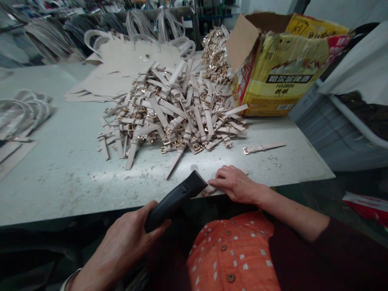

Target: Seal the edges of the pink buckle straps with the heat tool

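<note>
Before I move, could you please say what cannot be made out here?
Head view throughout:
Middle of the near strap: covered by the right hand.
Fingers of the left hand: partly behind the black tool.
Inside of the yellow box: hidden by its walls.
Lower straps in the pile: buried under others.
Grey bin: cut off by the right edge.
Background bundles: too blurred for detail.

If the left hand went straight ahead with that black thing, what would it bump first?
Probably the right hand: the black tool in the left hand slants toward those fingers. The strap beneath them looks about as close, though, and depth is unclear.
</note>
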A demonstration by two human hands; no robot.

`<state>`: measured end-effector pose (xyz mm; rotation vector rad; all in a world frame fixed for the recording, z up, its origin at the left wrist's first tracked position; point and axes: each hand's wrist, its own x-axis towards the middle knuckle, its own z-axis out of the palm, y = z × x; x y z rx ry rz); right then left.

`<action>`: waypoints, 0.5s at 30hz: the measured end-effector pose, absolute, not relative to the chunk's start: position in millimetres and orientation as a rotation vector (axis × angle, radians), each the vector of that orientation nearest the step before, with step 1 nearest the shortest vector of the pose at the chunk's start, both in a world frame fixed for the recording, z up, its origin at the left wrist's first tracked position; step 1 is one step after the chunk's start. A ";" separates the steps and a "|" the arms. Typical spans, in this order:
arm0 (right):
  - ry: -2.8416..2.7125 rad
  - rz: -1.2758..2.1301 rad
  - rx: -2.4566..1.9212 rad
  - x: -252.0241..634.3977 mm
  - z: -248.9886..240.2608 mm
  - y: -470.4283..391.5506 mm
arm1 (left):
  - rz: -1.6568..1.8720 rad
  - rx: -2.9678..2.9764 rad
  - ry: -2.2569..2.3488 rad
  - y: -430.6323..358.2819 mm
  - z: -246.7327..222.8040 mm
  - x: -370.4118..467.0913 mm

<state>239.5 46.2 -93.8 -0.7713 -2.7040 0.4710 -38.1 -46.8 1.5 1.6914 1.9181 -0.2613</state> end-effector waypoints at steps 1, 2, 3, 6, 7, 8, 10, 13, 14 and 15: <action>-2.653 0.523 -0.778 240.2 -96.0 46.6 | -0.290 1.702 1.888 -46.8 1.9 -36.4; -2.594 0.579 -0.784 240.9 -98.4 47.0 | -0.324 1.713 1.857 -46.5 2.1 -34.5; -2.537 0.632 -0.785 241.5 -100.9 47.2 | -0.354 1.722 1.833 -46.1 2.1 -32.4; -2.392 0.742 -0.797 242.2 -107.0 47.6 | -0.425 1.742 1.800 -43.8 -0.2 -25.9; -2.359 0.767 -0.806 242.1 -108.2 47.8 | -0.442 1.755 1.798 -42.5 -1.8 -23.7; -2.336 0.786 -0.813 242.0 -109.0 47.9 | -0.448 1.776 1.795 -40.8 -3.6 -21.4; -2.307 0.818 -0.822 242.1 -109.6 48.4 | -0.440 1.816 1.786 -36.4 -7.9 -16.6; -2.262 0.881 -0.843 243.3 -109.8 49.2 | -0.374 1.846 1.772 -28.0 -14.0 -9.3; -2.241 0.912 -0.854 243.8 -110.1 49.5 | -0.345 1.850 1.764 -25.2 -15.8 -7.4; -2.216 0.945 -0.864 244.3 -110.4 49.7 | -0.319 1.853 1.760 -22.7 -17.4 -6.0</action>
